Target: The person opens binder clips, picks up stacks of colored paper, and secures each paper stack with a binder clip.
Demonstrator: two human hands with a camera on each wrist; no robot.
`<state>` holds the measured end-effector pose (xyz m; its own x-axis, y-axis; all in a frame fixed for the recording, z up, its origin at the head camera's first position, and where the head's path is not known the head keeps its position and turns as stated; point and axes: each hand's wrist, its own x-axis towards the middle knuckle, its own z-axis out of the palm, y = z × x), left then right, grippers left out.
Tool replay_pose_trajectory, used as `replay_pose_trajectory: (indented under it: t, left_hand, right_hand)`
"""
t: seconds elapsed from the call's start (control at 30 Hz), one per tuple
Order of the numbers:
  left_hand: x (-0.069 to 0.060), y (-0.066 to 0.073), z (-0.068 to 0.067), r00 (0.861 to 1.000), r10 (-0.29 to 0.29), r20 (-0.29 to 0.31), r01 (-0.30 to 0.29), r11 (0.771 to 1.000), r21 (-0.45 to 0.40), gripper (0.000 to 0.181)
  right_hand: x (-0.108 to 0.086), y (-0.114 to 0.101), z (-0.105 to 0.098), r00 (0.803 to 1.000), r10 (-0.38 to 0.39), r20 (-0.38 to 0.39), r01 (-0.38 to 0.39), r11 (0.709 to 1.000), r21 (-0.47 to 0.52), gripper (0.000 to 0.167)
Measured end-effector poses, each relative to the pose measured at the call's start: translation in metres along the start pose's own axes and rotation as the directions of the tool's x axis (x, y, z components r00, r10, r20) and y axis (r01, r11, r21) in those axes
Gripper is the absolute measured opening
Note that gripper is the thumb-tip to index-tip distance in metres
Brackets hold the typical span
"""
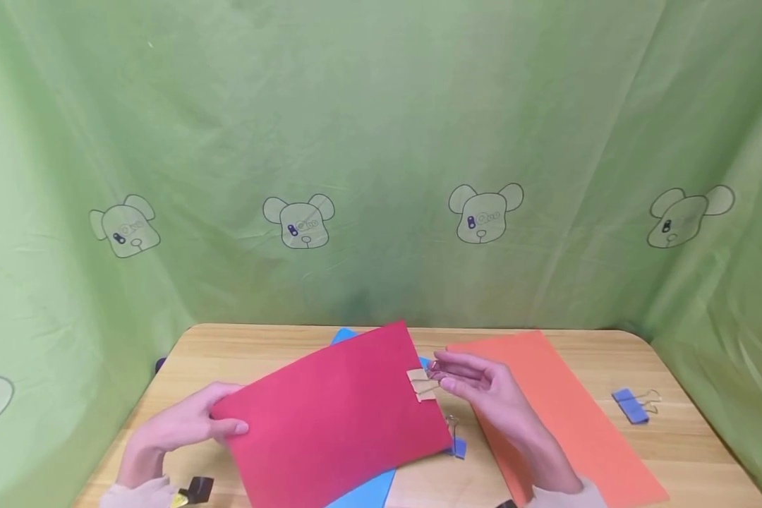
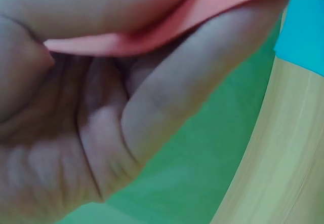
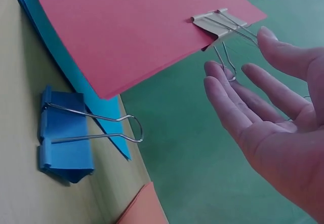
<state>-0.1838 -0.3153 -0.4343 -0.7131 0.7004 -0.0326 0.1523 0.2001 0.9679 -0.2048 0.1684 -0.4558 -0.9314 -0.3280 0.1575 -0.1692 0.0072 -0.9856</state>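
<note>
My left hand grips the left end of a stack of red paper, thumb on top and fingers beneath. The paper is tilted above the table. A beige binder clip bites its right edge, wire handles spread apart. Around those handles is my right hand, fingers apart and loosely bent. Its thumb tip meets the upper handle, and the fingertips are by the lower one. Blue paper lies partly hidden under the red. A blue binder clip is at the blue paper's edge.
Orange paper lies on the wooden table, partly beneath my right forearm. Farther right sits another blue binder clip. A black clip-like object is near my left sleeve. A green curtain stands behind the table.
</note>
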Motion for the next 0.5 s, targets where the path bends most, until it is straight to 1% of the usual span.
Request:
replay_pose_trajectory:
  t: [0.07,0.13,0.27,0.4,0.5]
  left_hand:
    - [0.000,-0.001,-0.001,1.000,0.006,0.002,-0.006,1.000,-0.028,0.036]
    - [0.000,-0.002,-0.002,1.000,0.003,-0.015,-0.003,1.000,-0.027,0.035]
    - [-0.002,-0.006,-0.004,0.998,-0.014,-0.068,0.015,1.000,0.015,0.035]
    - [-0.005,-0.011,-0.009,0.994,-0.025,-0.108,0.028,0.999,0.027,0.036]
    - [-0.010,-0.015,-0.015,0.989,-0.033,-0.144,0.037,0.999,0.020,0.035]
  right_hand:
    - [0.001,0.001,0.001,1.000,-0.002,-0.004,0.002,1.000,-0.003,0.046]
    - [0.001,0.002,0.003,1.000,0.012,-0.011,-0.012,1.000,-0.010,0.045]
    - [0.002,0.006,0.006,0.999,0.037,-0.005,-0.037,0.999,-0.032,0.046]
    - [0.002,0.009,0.005,1.000,0.008,0.017,-0.007,0.997,-0.080,0.049]
    - [0.002,0.012,0.004,0.999,-0.006,0.040,0.012,0.989,-0.149,0.049]
